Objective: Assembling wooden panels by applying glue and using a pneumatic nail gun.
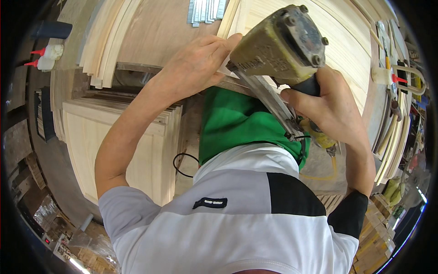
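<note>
Here, in the head view, the right hand (335, 107) is wrapping tightly around the black handle of a worn yellow pneumatic nail gun (278, 45), whose nose is pointing down toward the edge of a pale wooden panel (337, 41) lying on the workbench (155, 32). The left hand (196, 64) is lying just beside the gun's nose, fingers flat and gripping nothing, pressing on the panel's edge. Strips of nails (207, 10) are sitting beyond the gun; glue bottles with red tips (45, 57) are standing well to its left. With fingertips resting this near the nose, a deflected nail or a slipping gun could likely injure them.
</note>
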Demonstrator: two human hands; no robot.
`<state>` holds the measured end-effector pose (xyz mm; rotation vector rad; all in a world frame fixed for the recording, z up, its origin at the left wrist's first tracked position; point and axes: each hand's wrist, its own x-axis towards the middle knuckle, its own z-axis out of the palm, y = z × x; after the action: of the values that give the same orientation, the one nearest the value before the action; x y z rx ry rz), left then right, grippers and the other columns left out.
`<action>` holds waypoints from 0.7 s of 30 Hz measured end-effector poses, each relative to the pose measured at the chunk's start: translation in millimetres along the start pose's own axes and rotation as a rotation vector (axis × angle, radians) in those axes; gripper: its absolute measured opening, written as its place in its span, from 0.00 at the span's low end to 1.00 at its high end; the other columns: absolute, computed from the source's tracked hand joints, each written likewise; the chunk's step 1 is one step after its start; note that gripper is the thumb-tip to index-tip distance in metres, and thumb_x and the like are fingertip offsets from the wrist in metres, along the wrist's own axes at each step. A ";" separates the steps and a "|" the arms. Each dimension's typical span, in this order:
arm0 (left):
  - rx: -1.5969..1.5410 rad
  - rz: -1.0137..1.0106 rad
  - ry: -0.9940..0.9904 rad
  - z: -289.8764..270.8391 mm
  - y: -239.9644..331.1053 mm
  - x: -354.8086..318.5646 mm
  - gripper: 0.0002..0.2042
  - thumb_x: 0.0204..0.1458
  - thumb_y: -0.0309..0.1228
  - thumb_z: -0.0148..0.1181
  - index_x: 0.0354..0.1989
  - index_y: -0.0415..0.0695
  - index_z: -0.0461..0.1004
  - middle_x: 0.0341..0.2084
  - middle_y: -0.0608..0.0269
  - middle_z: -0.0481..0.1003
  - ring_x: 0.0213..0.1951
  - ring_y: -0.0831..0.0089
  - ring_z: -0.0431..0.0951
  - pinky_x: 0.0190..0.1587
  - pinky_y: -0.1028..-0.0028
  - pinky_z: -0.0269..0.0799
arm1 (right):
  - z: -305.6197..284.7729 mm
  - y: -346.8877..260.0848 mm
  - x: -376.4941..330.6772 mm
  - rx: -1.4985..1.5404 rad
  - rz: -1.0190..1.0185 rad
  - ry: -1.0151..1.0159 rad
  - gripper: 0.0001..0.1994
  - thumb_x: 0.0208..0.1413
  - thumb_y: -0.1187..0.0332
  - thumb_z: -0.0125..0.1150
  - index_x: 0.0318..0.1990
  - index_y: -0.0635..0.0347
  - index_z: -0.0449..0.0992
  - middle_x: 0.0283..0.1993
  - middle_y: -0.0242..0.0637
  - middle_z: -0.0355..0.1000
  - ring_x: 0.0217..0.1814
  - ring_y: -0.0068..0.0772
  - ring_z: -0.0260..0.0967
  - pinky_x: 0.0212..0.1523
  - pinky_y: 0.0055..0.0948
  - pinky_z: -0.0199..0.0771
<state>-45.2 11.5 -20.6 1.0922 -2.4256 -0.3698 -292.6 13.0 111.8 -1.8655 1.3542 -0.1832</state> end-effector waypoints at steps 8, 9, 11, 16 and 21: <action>-0.020 0.055 0.101 2.3 -3.6 -3.4 0.40 0.40 0.23 0.64 0.66 0.39 0.54 0.42 0.54 0.73 0.47 0.57 0.71 0.54 0.63 0.67 | 7.1 -8.2 16.6 -0.023 -0.066 -0.073 0.16 0.45 0.68 0.62 0.38 0.72 0.69 0.27 0.56 0.72 0.30 0.56 0.72 0.33 0.42 0.70; -0.023 0.055 0.103 2.3 -4.1 -3.6 0.40 0.40 0.23 0.64 0.66 0.39 0.54 0.42 0.54 0.73 0.47 0.57 0.71 0.54 0.63 0.67 | 6.5 -9.7 17.5 -0.031 -0.075 -0.083 0.16 0.46 0.69 0.61 0.38 0.72 0.69 0.27 0.57 0.72 0.31 0.57 0.72 0.34 0.42 0.70; -0.029 0.008 0.064 1.3 -3.1 -1.4 0.32 0.41 0.24 0.63 0.59 0.39 0.63 0.42 0.54 0.73 0.48 0.57 0.70 0.55 0.63 0.67 | 4.7 -13.7 17.3 -0.061 -0.036 -0.096 0.15 0.47 0.68 0.62 0.39 0.71 0.71 0.25 0.49 0.72 0.28 0.44 0.71 0.31 0.36 0.70; -0.087 -0.006 -0.003 -5.0 3.6 8.5 0.18 0.42 0.23 0.62 0.45 0.38 0.71 0.43 0.55 0.73 0.49 0.56 0.70 0.54 0.62 0.66 | 7.9 -0.7 20.0 -0.205 -0.237 -0.116 0.17 0.51 0.70 0.61 0.48 0.68 0.68 0.36 0.60 0.73 0.42 0.62 0.70 0.43 0.44 0.71; -0.193 -0.162 -0.110 -11.0 7.6 9.1 0.26 0.40 0.23 0.63 0.52 0.38 0.68 0.44 0.52 0.72 0.50 0.54 0.70 0.55 0.61 0.66 | 8.1 7.1 9.7 -0.113 -0.141 -0.117 0.21 0.50 0.72 0.62 0.50 0.68 0.63 0.37 0.59 0.73 0.44 0.62 0.70 0.45 0.44 0.72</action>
<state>-49.8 8.9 -5.4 1.2125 -2.3412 -0.7185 -289.4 8.2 98.5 -2.0353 1.1754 -0.0690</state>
